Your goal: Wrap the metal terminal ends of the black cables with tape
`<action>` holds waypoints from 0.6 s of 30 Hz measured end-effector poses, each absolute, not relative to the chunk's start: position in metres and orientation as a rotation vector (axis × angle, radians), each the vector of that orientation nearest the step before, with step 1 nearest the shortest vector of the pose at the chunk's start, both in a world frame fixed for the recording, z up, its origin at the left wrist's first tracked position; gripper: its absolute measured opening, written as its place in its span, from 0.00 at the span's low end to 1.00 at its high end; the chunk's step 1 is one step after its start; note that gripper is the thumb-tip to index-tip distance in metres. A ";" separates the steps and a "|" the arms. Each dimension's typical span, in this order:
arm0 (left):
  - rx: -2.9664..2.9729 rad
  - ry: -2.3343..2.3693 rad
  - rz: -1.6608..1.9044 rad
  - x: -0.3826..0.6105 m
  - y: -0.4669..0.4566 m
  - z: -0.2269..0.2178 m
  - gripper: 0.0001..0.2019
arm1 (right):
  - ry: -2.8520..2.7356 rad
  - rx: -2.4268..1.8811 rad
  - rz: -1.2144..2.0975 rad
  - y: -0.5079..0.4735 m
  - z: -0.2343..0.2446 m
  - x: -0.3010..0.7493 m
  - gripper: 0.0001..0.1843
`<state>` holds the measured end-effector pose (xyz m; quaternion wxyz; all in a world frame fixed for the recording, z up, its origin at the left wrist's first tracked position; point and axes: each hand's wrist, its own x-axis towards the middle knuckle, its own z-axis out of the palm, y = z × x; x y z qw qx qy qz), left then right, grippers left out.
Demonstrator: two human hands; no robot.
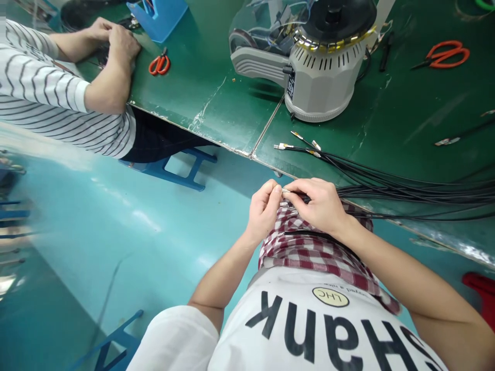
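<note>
My left hand (265,208) pinches the tip of a black cable, thumb against forefinger, just off the bench edge above my lap. Beside it, my right hand (319,205) grips the same cable a little behind its pale end (285,190). The fingertips of both hands almost meet, and the exact end piece between them is mostly hidden. More black cables (390,190) run in a bundle from under my right hand to the right along the bench. Several cable ends with white and yellow pieces (284,147) lie on the green bench just beyond my hands.
A grey tape dispenser machine (320,82) stands on the green bench (216,113). Orange-handled scissors (448,54) lie at the right, a smaller orange pair (159,64) at the left. At the left, a co-worker in a striped shirt (42,82) sits near a blue holder (160,20).
</note>
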<state>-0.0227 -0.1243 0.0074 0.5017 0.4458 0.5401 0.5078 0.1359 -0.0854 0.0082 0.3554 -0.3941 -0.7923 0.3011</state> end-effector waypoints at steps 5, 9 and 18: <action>1.027 1.124 1.154 -0.031 -0.120 0.008 0.20 | -1.895 -1.039 1.039 -0.087 0.013 0.138 0.05; 1.035 1.116 1.213 -0.034 -0.120 0.008 0.19 | -1.900 -1.052 1.070 -0.088 0.019 0.139 0.04; 1.156 1.245 1.171 -0.032 -0.123 0.009 0.19 | -2.036 -1.005 0.781 -0.089 0.011 0.137 0.06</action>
